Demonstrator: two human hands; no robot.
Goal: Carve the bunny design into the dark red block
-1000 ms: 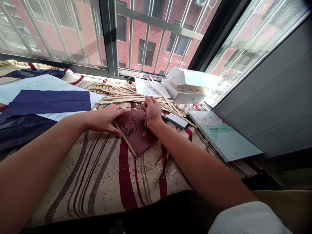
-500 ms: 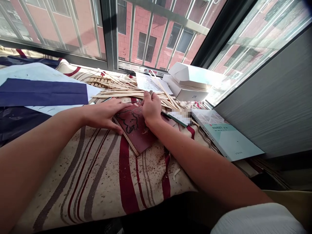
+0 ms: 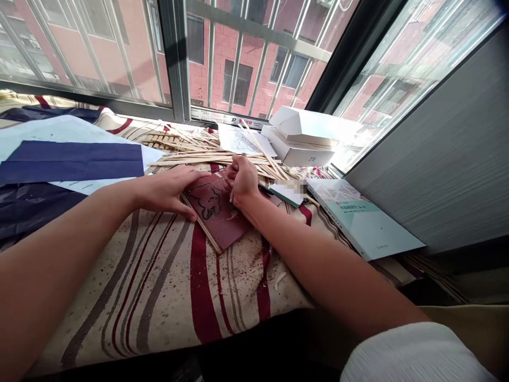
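Observation:
A dark red board (image 3: 219,218) with a carved animal outline lies on the striped cloth (image 3: 159,286). My left hand (image 3: 169,190) rests flat on the board's left edge, fingers stretched out, thumb along a thin wooden strip (image 3: 201,224). My right hand (image 3: 239,182) is closed in a fist round a thin carving tool (image 3: 231,195), its tip down on the board's upper right part. Wood shavings lie scattered round the board.
A heap of thin wooden strips (image 3: 207,154) and a paper drawing (image 3: 240,142) lie behind the board. White boxes (image 3: 304,139) stand at the window corner, a teal book (image 3: 360,217) at the right, blue and white paper sheets (image 3: 71,159) at the left.
My right hand has drawn back a little toward me over the board with the tool. The left hand stays put on the board's edge. The view has shifted slightly.

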